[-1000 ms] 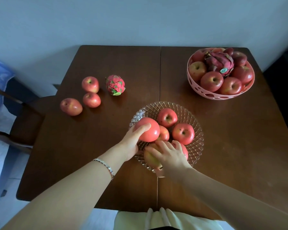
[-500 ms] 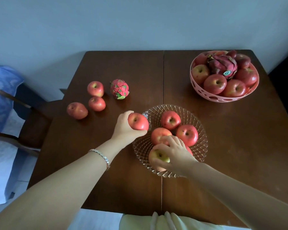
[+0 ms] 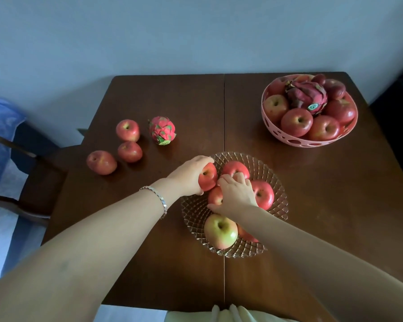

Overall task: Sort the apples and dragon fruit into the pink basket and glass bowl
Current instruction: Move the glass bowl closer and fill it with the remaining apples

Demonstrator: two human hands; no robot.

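Apple (image 3: 208, 176) held in left grip (image 3: 189, 176) at glass bowl's (image 3: 275, 180) left rim, mid-bench (image 3: 335, 205). Right grip (image 3: 237, 194) curled over centre apple (image 3: 215, 196) inside bowl. Loose apples (image 3: 127, 130) and dragon fruit (image 3: 162, 130) sit far left; pink basket (image 3: 312, 142), full, far right.

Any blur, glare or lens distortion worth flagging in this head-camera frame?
Head view: dim, bluish cast; soft sheen on the table beside the loose apples, no harsh glare; left hand, right hand and glass bowl facets sharp, no motion blur; wide-angle stretch enlarges forearms near bottom corners.
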